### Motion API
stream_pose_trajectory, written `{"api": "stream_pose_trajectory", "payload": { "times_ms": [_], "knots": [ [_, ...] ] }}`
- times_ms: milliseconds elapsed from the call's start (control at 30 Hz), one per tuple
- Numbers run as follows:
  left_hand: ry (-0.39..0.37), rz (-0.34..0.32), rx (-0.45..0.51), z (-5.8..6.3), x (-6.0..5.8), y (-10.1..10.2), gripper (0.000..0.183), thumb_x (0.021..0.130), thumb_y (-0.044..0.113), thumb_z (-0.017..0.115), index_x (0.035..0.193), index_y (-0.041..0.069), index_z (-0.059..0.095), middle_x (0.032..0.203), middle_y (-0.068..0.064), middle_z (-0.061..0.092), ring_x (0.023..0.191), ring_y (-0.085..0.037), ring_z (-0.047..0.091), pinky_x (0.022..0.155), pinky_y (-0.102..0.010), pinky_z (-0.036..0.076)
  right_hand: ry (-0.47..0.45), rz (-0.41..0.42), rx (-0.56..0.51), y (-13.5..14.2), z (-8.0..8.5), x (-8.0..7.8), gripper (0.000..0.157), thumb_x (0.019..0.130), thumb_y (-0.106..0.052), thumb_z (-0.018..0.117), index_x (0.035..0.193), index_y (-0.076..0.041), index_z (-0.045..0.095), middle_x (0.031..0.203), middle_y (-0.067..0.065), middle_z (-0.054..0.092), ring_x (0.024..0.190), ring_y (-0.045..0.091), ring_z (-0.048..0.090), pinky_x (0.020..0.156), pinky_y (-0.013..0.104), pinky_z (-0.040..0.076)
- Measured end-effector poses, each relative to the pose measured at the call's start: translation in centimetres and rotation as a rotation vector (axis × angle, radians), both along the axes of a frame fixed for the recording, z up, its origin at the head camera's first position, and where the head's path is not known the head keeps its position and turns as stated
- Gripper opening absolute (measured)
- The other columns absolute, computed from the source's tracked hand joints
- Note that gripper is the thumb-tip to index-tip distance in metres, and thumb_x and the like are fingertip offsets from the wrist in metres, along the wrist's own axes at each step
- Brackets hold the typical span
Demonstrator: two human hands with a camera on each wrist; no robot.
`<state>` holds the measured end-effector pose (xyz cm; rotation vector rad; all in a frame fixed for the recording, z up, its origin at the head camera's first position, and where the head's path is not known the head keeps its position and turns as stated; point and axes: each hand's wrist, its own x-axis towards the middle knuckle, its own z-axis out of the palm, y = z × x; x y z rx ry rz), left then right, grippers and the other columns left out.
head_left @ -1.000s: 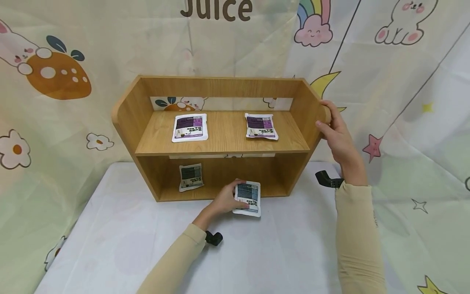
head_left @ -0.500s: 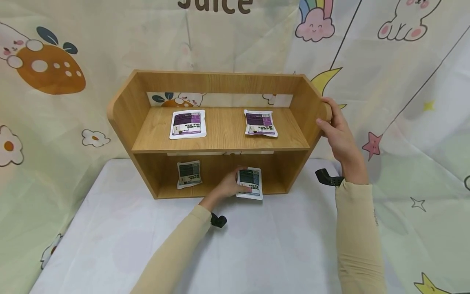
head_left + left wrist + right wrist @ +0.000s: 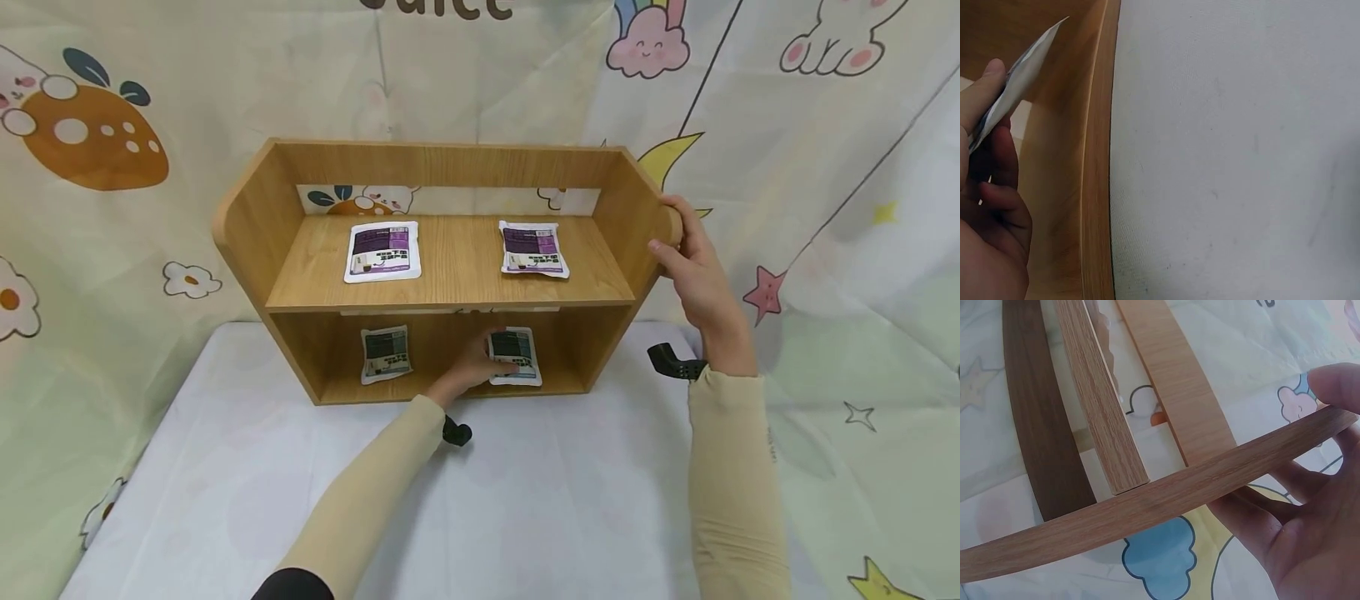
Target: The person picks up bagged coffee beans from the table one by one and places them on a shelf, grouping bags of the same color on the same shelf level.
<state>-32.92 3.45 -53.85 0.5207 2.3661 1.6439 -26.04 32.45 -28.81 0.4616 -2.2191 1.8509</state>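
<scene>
In the head view my left hand point(image 3: 474, 364) reaches into the lower compartment of a wooden shelf point(image 3: 450, 292). It pinches a flat white packet with a dark green label point(image 3: 516, 348) by its left side. The left wrist view shows the thumb on one face of this packet point(image 3: 1019, 84) and fingers behind it, above the lower board. My right hand point(image 3: 697, 271) grips the shelf's right side panel near its upper front corner; in the right wrist view the thumb and fingers lie on either side of the panel point(image 3: 1166, 494).
Another green-labelled packet point(image 3: 386, 354) leans at the left of the lower compartment. Two purple-labelled packets, one at left point(image 3: 383, 252) and one at right point(image 3: 533, 249), lie on the upper board. The shelf stands on a white-covered table point(image 3: 450, 517) before a printed cloth point(image 3: 187, 75).
My left hand has carried the green-labelled packet from in front of the shelf back and slightly right, into the lower compartment. The right hand keeps its grip on the side panel.
</scene>
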Motion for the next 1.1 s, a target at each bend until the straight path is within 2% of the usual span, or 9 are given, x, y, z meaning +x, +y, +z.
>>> {"api": "stream_pose_trajectory", "payload": {
  "times_ms": [133, 233, 400, 633, 967, 1100],
  "knots": [
    [-0.008, 0.007, -0.011, 0.0, -0.3, 0.3, 0.084, 0.075, 0.031, 0.085, 0.145, 0.015, 0.04, 0.141, -0.007, 0.042, 0.122, -0.024, 0.044, 0.102, -0.041, 0.038, 0.007, 0.01, -0.013, 0.2, 0.0, 0.2, 0.053, 0.1, -0.009, 0.051, 0.147, -0.028, 0.035, 0.145, 0.008, 0.026, 0.129, 0.033, 0.03, 0.092, 0.04, 0.038],
    [-0.004, 0.005, -0.013, -0.2, -0.6, 0.6, 0.083, 0.076, 0.03, 0.085, 0.145, 0.016, 0.041, 0.151, -0.008, 0.031, 0.128, -0.024, 0.038, 0.105, -0.043, 0.035, 0.009, 0.009, -0.011, 0.3, 0.0, 0.3, 0.053, 0.1, -0.009, 0.05, 0.147, -0.027, 0.035, 0.144, 0.009, 0.027, 0.128, 0.034, 0.03, 0.091, 0.039, 0.039],
    [0.009, -0.006, -0.027, -0.6, -1.0, 0.8, 0.082, 0.077, 0.031, 0.083, 0.145, 0.016, 0.04, 0.149, -0.006, 0.032, 0.128, -0.022, 0.038, 0.105, -0.041, 0.033, 0.011, 0.02, -0.015, 0.3, -0.1, 0.4, 0.053, 0.1, -0.008, 0.05, 0.147, -0.026, 0.035, 0.144, 0.009, 0.027, 0.128, 0.035, 0.03, 0.092, 0.041, 0.038],
    [-0.018, -0.01, -0.015, -0.5, -1.5, 0.9, 0.083, 0.08, 0.03, 0.081, 0.147, 0.013, 0.035, 0.148, -0.007, 0.032, 0.128, -0.024, 0.037, 0.107, -0.044, 0.031, 0.02, 0.033, -0.023, 0.2, -0.1, 0.2, 0.053, 0.1, -0.007, 0.05, 0.147, -0.026, 0.035, 0.144, 0.009, 0.027, 0.128, 0.034, 0.029, 0.092, 0.042, 0.038],
    [0.005, 0.014, -0.067, -0.5, -1.9, 0.6, 0.08, 0.08, 0.032, 0.081, 0.146, 0.015, 0.039, 0.151, -0.008, 0.03, 0.132, -0.026, 0.033, 0.108, -0.047, 0.029, 0.025, 0.033, -0.025, 0.0, 0.0, -0.3, 0.053, 0.1, -0.006, 0.05, 0.147, -0.026, 0.035, 0.143, 0.008, 0.026, 0.128, 0.034, 0.029, 0.093, 0.043, 0.037],
    [0.021, 0.011, -0.114, -0.6, -2.2, 0.5, 0.08, 0.079, 0.035, 0.081, 0.145, 0.016, 0.04, 0.154, -0.008, 0.025, 0.135, -0.025, 0.029, 0.109, -0.046, 0.028, 0.03, 0.033, -0.032, 0.0, 0.0, -0.3, 0.053, 0.1, -0.006, 0.05, 0.147, -0.026, 0.035, 0.143, 0.008, 0.027, 0.127, 0.034, 0.029, 0.092, 0.039, 0.039]
  ]
}}
